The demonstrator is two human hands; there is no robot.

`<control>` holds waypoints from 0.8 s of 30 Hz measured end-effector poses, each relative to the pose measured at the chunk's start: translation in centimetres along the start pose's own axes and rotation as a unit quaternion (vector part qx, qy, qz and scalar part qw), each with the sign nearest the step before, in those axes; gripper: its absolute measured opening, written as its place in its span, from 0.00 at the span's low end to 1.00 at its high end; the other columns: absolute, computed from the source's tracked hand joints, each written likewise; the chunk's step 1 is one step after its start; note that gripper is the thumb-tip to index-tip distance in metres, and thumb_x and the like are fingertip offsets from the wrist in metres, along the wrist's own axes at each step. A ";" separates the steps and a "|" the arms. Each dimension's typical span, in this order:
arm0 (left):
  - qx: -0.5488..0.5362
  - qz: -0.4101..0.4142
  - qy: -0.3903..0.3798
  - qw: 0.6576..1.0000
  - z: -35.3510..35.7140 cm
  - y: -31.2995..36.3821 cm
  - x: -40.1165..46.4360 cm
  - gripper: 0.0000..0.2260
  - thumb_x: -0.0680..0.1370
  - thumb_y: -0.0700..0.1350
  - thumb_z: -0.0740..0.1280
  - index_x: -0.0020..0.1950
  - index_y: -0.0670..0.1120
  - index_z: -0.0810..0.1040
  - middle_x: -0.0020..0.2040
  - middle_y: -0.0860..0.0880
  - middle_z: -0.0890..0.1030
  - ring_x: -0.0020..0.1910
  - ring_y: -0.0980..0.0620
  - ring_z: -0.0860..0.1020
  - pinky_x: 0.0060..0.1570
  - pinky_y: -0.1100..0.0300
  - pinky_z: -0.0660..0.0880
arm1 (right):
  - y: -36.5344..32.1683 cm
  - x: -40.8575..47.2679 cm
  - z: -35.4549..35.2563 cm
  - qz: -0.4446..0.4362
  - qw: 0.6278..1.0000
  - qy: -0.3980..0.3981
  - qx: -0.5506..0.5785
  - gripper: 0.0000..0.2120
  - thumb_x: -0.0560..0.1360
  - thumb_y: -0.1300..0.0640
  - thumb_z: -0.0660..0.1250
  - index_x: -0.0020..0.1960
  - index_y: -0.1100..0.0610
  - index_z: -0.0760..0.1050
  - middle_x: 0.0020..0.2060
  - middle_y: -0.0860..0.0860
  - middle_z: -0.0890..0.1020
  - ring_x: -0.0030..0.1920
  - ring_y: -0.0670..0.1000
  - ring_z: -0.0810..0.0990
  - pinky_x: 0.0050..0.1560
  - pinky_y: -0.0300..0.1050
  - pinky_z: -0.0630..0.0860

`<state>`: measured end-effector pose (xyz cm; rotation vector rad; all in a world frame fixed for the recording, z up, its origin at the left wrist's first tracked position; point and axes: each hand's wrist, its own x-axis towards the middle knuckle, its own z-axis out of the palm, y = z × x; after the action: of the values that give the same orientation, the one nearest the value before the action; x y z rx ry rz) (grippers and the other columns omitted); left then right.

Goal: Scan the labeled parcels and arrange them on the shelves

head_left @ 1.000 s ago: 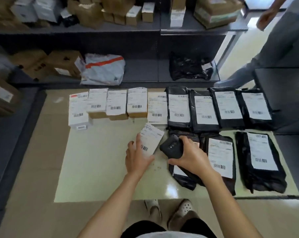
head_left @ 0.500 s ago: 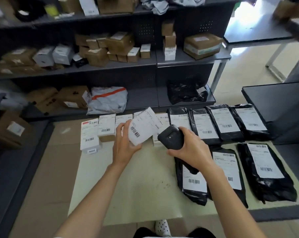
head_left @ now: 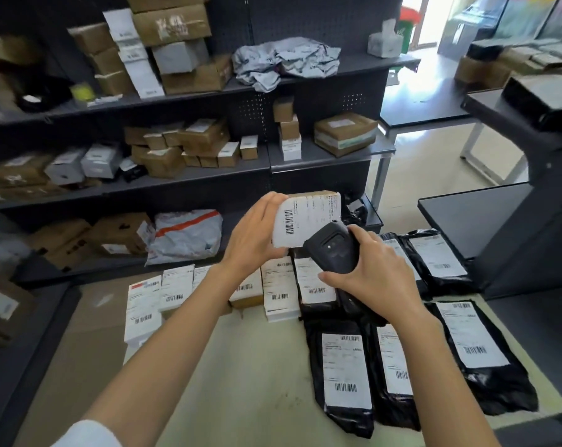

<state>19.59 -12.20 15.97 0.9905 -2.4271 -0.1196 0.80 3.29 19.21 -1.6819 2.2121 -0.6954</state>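
Note:
My left hand grips a small labelled box parcel, lifted in front of the shelves with its white label and barcode facing me. My right hand holds a black handheld scanner just below and right of that box, its top touching the box's lower edge. On the pale floor mat lies a row of white-labelled boxes and several black poly mailers with labels. The dark shelves behind hold many cartons.
A grey mailer with an orange stripe and brown cartons sit on the bottom shelf. A dark table stands at right, beside the mailers. Another shelf unit with a carton runs along the left.
My left hand has raised the box parcel from the mat to shelf height. My right hand followed with the scanner. My view has tilted up toward the shelves.

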 end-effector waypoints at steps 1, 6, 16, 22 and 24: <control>0.009 0.008 -0.004 1.000 0.1 0.4 0.7 0.41 0.64 0.49 0.80 0.72 0.48 0.62 0.69 0.51 0.66 0.65 0.54 0.68 0.56 0.59 0.75 | 0.3 0.3 -0.4 0.003 1.000 -0.002 -0.005 0.46 0.66 0.35 0.75 0.77 0.48 0.60 0.63 0.46 0.75 0.61 0.53 0.76 0.54 0.52 0.75; 0.001 0.007 -0.024 1.000 0.8 1.8 3.2 0.37 0.64 0.48 0.79 0.68 0.51 0.64 0.64 0.54 0.68 0.60 0.56 0.71 0.47 0.54 0.79 | 2.0 1.5 -2.3 0.008 0.999 -0.024 -0.026 0.43 0.67 0.36 0.75 0.75 0.47 0.62 0.61 0.46 0.75 0.59 0.53 0.77 0.51 0.50 0.74; 0.000 -0.020 -0.075 0.997 2.9 2.2 3.0 0.40 0.64 0.45 0.79 0.70 0.52 0.61 0.67 0.55 0.64 0.58 0.53 0.71 0.43 0.52 0.80 | 4.0 0.8 -2.2 0.032 0.996 -0.072 -0.051 0.39 0.66 0.37 0.76 0.71 0.48 0.65 0.62 0.46 0.74 0.61 0.53 0.76 0.57 0.53 0.75; -0.008 -0.008 -0.110 0.994 3.0 1.9 1.9 0.41 0.65 0.45 0.78 0.72 0.51 0.60 0.70 0.55 0.62 0.56 0.53 0.70 0.39 0.62 0.69 | 3.6 -1.8 -1.2 0.078 0.994 -0.057 -0.043 0.41 0.66 0.36 0.75 0.73 0.47 0.64 0.61 0.46 0.75 0.60 0.53 0.77 0.54 0.51 0.73; -0.014 0.002 -0.124 0.992 3.2 2.1 1.5 0.42 0.65 0.46 0.79 0.72 0.52 0.59 0.70 0.55 0.61 0.59 0.52 0.70 0.41 0.60 0.70 | 3.5 -3.2 -0.8 0.102 0.993 -0.044 -0.031 0.43 0.66 0.35 0.75 0.74 0.48 0.63 0.62 0.46 0.75 0.59 0.53 0.78 0.54 0.50 0.74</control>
<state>15.78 -12.05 14.40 1.0108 -2.6422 -0.2903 -1.57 7.21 17.80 -1.4573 2.3218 -0.4961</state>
